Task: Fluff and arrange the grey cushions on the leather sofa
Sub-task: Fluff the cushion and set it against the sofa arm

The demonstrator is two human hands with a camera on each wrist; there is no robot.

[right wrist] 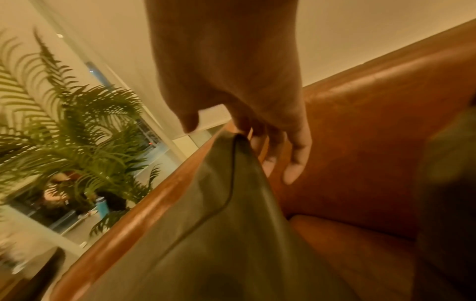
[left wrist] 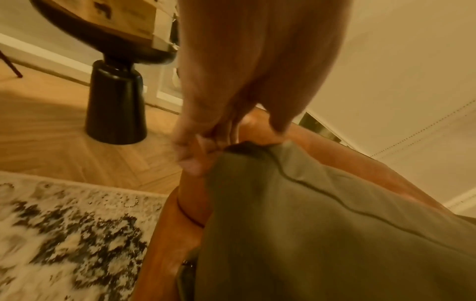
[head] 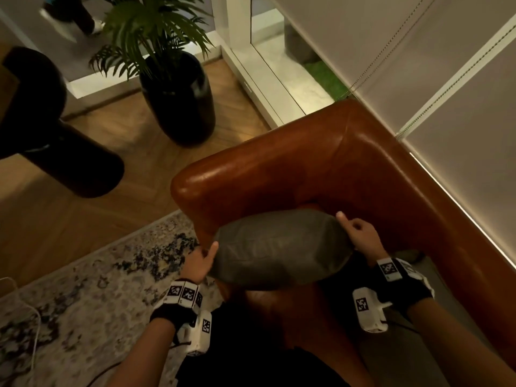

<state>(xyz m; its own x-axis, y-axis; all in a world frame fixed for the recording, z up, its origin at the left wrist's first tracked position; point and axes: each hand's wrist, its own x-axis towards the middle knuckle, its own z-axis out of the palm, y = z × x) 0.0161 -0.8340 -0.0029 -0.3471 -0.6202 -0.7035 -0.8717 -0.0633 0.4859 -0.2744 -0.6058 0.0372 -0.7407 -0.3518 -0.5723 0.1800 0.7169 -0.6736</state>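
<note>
A grey cushion (head: 279, 248) with a piped seam hangs over the corner seat of the brown leather sofa (head: 279, 169), stretched between both hands. My left hand (head: 205, 256) grips its left corner (left wrist: 242, 148), thumb on top and fingers (left wrist: 190, 142) curled behind. My right hand (head: 351, 224) holds the far right corner (right wrist: 239, 140) between thumb and fingers (right wrist: 293, 163). The cushion sits close to the armrest (head: 201, 180). A second grey cushion (right wrist: 448, 163) shows blurred at the right, largely hidden.
A palm in a tall black pot (head: 178, 99) stands beyond the armrest. A black pedestal side table (head: 55, 152) is on the wood floor to the left. A patterned rug (head: 97, 289) with a white cable (head: 33, 331) lies below. Roller blinds (head: 446, 79) run behind the sofa back.
</note>
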